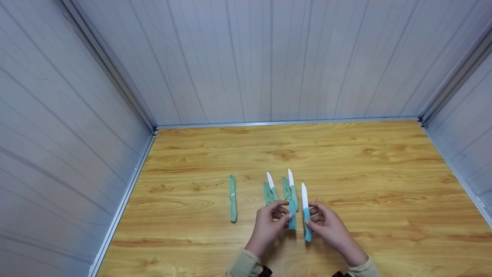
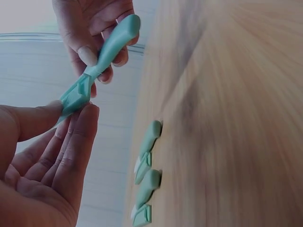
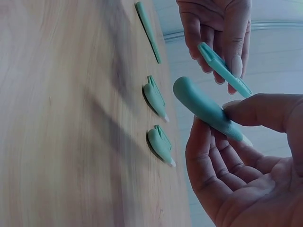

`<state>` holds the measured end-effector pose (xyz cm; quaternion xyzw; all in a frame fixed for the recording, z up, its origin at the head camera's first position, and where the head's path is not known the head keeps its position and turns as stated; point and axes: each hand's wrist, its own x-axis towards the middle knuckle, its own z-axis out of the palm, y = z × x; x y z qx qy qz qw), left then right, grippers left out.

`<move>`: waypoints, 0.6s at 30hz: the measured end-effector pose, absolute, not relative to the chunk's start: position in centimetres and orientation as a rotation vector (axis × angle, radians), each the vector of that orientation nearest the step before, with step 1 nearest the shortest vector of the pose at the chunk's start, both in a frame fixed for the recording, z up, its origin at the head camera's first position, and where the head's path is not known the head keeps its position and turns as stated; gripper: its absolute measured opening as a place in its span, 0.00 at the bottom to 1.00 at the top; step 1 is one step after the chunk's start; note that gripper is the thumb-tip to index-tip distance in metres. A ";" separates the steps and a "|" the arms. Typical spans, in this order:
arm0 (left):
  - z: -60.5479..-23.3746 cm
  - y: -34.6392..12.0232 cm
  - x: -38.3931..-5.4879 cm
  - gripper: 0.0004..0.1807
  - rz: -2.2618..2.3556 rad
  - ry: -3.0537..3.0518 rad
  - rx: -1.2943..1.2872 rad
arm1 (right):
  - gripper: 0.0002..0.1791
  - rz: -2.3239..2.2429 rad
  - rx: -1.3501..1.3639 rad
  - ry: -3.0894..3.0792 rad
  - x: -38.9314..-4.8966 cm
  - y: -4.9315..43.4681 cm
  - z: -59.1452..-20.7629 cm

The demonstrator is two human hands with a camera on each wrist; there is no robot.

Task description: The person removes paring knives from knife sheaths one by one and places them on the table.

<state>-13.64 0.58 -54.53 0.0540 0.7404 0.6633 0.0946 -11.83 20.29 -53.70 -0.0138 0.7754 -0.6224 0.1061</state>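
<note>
My left hand [image 1: 268,225] pinches a blue blade sheath [image 1: 292,219] between thumb and fingers, above the table. Just to its right, my right hand [image 1: 329,227] grips a paring knife by its blue handle [image 1: 308,233], the bare white blade [image 1: 305,195] pointing away from me. Sheath and knife stand side by side with a narrow gap in the head view. In the right wrist view the sheath [image 3: 225,71] lies beyond the knife handle [image 3: 201,106], apart from it. Left wrist view: the sheath's open end [image 2: 80,92] overlaps the knife near its handle.
Beyond the hands, two green-handled knives [image 1: 293,198] [image 1: 271,181] lie unsheathed, each beside a green sheath [image 1: 286,186] [image 1: 267,192]. Farther left lies a green knife in its sheath [image 1: 233,200]. Pale panel walls [image 1: 250,65] enclose the wooden table [image 1: 184,238] at the back and sides.
</note>
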 end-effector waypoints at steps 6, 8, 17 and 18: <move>-54.4 1.3 -14.3 0.15 2.020 2.147 0.154 | 0.29 -1.815 0.010 2.326 -12.0 20.7 -53.7; -54.3 1.6 -14.6 0.15 2.036 2.128 0.146 | 0.28 -1.811 -0.002 2.345 -12.1 20.8 -53.7; -54.5 2.7 -15.7 0.15 2.061 2.095 0.115 | 0.27 -1.760 0.020 2.431 -13.1 21.6 -54.0; -54.6 2.8 -15.8 0.15 2.064 2.093 0.114 | 0.27 -1.760 0.026 2.432 -13.2 21.7 -54.0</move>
